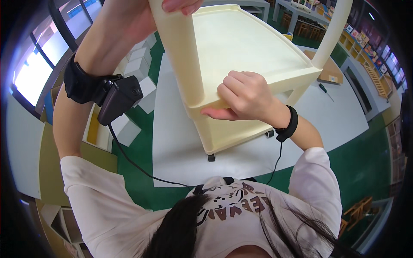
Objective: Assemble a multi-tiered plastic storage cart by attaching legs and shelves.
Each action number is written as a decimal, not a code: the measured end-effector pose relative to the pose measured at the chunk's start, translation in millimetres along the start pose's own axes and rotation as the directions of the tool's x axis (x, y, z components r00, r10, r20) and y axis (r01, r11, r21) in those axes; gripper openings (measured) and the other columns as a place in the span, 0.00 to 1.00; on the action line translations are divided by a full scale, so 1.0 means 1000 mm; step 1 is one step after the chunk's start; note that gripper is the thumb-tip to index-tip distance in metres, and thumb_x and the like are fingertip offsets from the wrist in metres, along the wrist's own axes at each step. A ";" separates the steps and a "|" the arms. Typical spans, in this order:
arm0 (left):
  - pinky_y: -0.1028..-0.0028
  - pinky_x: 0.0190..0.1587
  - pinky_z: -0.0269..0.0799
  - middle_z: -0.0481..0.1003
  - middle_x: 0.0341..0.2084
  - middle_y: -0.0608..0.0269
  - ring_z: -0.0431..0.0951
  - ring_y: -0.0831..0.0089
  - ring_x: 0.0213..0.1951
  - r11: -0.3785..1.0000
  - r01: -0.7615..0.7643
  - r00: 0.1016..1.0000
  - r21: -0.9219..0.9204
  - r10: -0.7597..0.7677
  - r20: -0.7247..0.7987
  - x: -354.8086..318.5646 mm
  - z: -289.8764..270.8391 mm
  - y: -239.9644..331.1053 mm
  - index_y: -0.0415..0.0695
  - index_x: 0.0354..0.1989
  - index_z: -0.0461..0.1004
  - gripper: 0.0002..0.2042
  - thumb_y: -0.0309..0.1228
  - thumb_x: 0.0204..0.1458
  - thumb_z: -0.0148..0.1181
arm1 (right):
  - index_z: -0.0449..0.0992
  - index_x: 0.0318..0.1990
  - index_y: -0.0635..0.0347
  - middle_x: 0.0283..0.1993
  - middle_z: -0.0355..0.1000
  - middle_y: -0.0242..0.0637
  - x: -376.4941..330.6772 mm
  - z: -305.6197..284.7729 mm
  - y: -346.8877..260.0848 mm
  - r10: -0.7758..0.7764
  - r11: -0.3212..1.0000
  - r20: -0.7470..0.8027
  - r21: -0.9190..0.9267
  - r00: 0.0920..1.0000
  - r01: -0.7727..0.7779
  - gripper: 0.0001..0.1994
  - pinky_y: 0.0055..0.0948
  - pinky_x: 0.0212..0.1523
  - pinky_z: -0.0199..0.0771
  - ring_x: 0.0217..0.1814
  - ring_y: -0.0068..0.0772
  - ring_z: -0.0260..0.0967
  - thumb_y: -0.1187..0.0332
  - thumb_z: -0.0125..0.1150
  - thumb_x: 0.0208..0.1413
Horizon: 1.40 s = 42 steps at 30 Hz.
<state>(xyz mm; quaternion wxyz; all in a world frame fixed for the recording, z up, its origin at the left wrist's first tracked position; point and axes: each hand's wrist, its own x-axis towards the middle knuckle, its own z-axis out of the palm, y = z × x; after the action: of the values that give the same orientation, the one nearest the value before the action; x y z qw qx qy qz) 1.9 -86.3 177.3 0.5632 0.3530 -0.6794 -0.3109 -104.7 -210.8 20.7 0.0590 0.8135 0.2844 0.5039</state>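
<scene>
A cream plastic trolley (249,43) with tray shelves, round corner posts and small black casters stands on a white table (180,167) in front of me. My left hand (137,15) is raised at the top left, closed around the near left post (178,56); only part of its fingers shows at the upper edge. My right hand (247,96) is closed over the near rim of the upper shelf, close to that post, its thumb pointing left along the rim. Below it, a lower shelf (232,135) is partly visible.
A screwdriver (323,89) with a dark green handle lies on the table to the right, near a brown cardboard piece (331,71). White boxes (124,131) stand on the left over the green floor (135,189). Black cables (129,157) run from both wrists to my waist.
</scene>
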 end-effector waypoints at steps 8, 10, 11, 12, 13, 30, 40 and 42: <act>0.77 0.12 0.56 0.58 0.06 0.71 0.62 0.77 0.09 0.951 0.074 0.908 -0.300 0.059 0.414 0.009 -0.018 -0.011 0.46 0.18 0.54 0.08 0.19 0.39 0.45 | 0.56 0.06 0.57 0.09 0.51 0.30 0.000 0.003 -0.001 0.003 0.999 0.025 -0.039 1.000 -0.002 0.24 0.19 0.12 0.55 0.11 0.25 0.54 0.50 0.54 0.39; 0.77 0.12 0.57 0.58 0.06 0.71 0.62 0.76 0.09 0.941 0.087 0.883 -0.327 0.079 0.463 0.009 -0.015 -0.009 0.46 0.19 0.54 0.08 0.19 0.39 0.45 | 0.56 0.06 0.58 0.09 0.52 0.30 -0.001 0.002 0.000 0.011 0.999 0.033 -0.041 0.999 -0.010 0.24 0.19 0.12 0.55 0.11 0.25 0.54 0.50 0.54 0.39; 0.77 0.13 0.58 0.59 0.07 0.70 0.63 0.76 0.09 0.957 0.090 0.926 -0.275 0.021 0.377 0.005 -0.014 -0.006 0.45 0.19 0.54 0.08 0.19 0.39 0.45 | 0.57 0.06 0.58 0.09 0.52 0.30 -0.002 0.001 0.001 0.014 0.999 0.041 -0.038 0.999 -0.012 0.24 0.19 0.12 0.56 0.12 0.26 0.54 0.50 0.54 0.39; 0.76 0.13 0.59 0.59 0.07 0.70 0.63 0.76 0.10 0.970 0.098 0.959 -0.222 -0.032 0.281 0.002 -0.011 -0.003 0.45 0.19 0.54 0.08 0.19 0.40 0.45 | 0.57 0.06 0.58 0.09 0.52 0.30 -0.002 0.001 0.001 0.015 0.999 0.040 -0.039 0.999 -0.014 0.24 0.19 0.12 0.56 0.12 0.26 0.54 0.50 0.54 0.39; 0.76 0.13 0.59 0.59 0.07 0.70 0.63 0.76 0.10 0.970 0.099 0.959 -0.221 -0.033 0.283 0.004 -0.013 -0.004 0.45 0.19 0.54 0.08 0.19 0.40 0.45 | 0.57 0.06 0.58 0.09 0.52 0.30 -0.002 0.000 0.001 0.011 0.999 0.043 -0.041 0.999 -0.009 0.24 0.20 0.12 0.56 0.12 0.26 0.55 0.50 0.54 0.39; 0.83 0.13 0.67 0.65 0.05 0.66 0.68 0.79 0.08 0.921 0.103 0.849 -0.376 0.116 0.516 0.016 -0.029 -0.018 0.47 0.16 0.55 0.12 0.22 0.38 0.54 | 0.56 0.08 0.57 0.11 0.52 0.29 -0.005 0.000 0.001 0.004 0.998 0.028 -0.055 1.000 -0.002 0.23 0.19 0.11 0.54 0.12 0.24 0.54 0.52 0.56 0.38; 0.87 0.15 0.62 0.60 0.07 0.72 0.65 0.83 0.10 0.964 -0.034 0.931 -0.264 0.126 0.343 0.003 -0.026 -0.020 0.48 0.22 0.55 0.09 0.31 0.42 0.50 | 0.55 0.08 0.57 0.11 0.51 0.30 -0.004 0.005 0.000 0.048 0.998 0.020 -0.028 0.999 -0.047 0.24 0.20 0.12 0.53 0.12 0.25 0.54 0.50 0.55 0.39; 0.86 0.19 0.63 0.61 0.10 0.71 0.66 0.82 0.14 0.975 -0.028 0.946 -0.218 0.096 0.308 -0.002 -0.021 -0.017 0.47 0.24 0.55 0.10 0.34 0.41 0.50 | 0.55 0.08 0.57 0.10 0.51 0.29 -0.004 0.006 -0.002 0.062 0.998 0.004 -0.026 0.998 -0.062 0.23 0.20 0.12 0.53 0.12 0.25 0.54 0.50 0.55 0.38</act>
<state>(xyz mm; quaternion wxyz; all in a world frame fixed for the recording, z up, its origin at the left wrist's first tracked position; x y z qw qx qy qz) 24.6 -94.8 166.4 0.4905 0.2151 -0.7350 -0.4159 -101.8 -210.5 13.8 0.0547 0.8222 0.2522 0.5073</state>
